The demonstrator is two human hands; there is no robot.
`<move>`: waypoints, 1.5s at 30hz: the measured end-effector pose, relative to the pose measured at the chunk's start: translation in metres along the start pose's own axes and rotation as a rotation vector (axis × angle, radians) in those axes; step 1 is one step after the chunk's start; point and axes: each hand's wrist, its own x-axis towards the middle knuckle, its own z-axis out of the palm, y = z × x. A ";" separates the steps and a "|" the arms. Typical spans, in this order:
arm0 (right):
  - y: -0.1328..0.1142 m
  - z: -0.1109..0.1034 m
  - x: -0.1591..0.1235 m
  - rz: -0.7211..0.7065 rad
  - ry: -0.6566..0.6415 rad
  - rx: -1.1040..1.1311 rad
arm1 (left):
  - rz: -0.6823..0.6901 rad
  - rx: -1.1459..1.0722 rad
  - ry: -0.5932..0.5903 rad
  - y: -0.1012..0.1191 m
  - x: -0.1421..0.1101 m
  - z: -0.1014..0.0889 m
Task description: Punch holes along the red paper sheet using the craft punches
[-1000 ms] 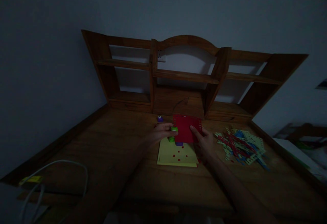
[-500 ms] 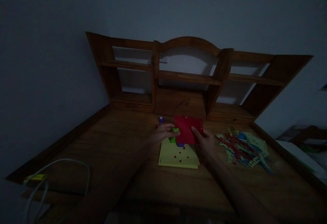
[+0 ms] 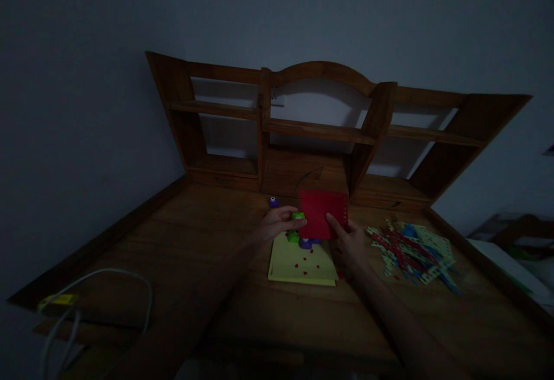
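Observation:
My right hand [image 3: 348,241] pinches a sheet of red paper [image 3: 318,213] at its lower right, thumb on top. Small punched holes run along the sheet's right edge. My left hand [image 3: 277,223] is closed around a small green craft punch [image 3: 298,216], which sits at the left edge of the red paper. Beneath them lies yellow paper [image 3: 288,264] with several small red cut-out pieces [image 3: 304,273] scattered on it. Another green punch [image 3: 293,238] and a purple punch [image 3: 305,243] rest at its upper edge. One more purple punch [image 3: 273,201] stands behind my left hand.
To the right spreads a pile of punched paper strips [image 3: 415,253] in red, blue and pale colours. A wooden shelf unit [image 3: 320,133] lines the back of the desk [image 3: 208,241]. A white cable [image 3: 116,271] loops at the front left.
The red paper has moved slightly up and right with my right hand. More of the purple punch below it shows now. My left hand stays closed on the green punch.

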 end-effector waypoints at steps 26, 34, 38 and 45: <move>-0.008 -0.005 0.001 0.056 0.052 0.045 | -0.004 -0.154 -0.004 -0.009 0.006 -0.019; -0.010 -0.005 -0.001 0.014 0.055 -0.007 | -0.052 -0.256 0.010 -0.002 -0.003 -0.011; -0.012 -0.004 -0.001 -0.002 0.037 -0.026 | -0.071 -0.231 0.003 -0.008 0.005 -0.014; -0.009 -0.004 -0.001 -0.019 0.056 -0.033 | -0.074 -0.230 -0.013 -0.010 0.006 -0.014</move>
